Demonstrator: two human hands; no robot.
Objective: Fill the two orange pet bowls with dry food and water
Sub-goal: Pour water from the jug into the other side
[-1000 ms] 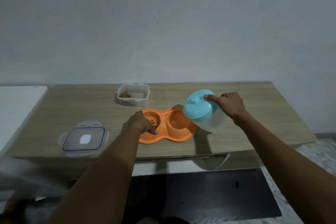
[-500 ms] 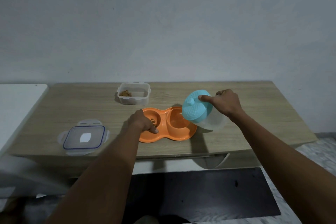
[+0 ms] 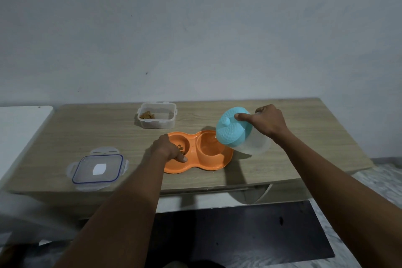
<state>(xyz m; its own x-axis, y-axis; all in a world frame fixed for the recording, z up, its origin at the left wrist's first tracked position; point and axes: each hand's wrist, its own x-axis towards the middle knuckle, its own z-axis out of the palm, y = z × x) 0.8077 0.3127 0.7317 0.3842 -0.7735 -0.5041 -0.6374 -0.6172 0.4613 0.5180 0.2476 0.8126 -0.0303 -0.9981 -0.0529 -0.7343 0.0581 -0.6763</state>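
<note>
- dry food already lies in the left well of the orange pet bowls [image 3: 196, 162], near the table's [image 3: 304, 137] front edge.
- left hand [image 3: 166, 148] rests on the bowls' rim, fingers curled, steadying.
- right hand [image 3: 264, 122] grips the tilted jug [image 3: 241, 135] over the right well; pouring looks underway, water unclear.

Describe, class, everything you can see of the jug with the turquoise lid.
The jug has a cloudy, translucent plastic body and a turquoise lid with a dimpled surface and a small knob. It is lifted off the wooden table and tipped left, lid end lowest, over the right well of the orange double bowl. The right hand grips it from behind, one finger pressed on the lid. Whether water is flowing cannot be told.
</note>
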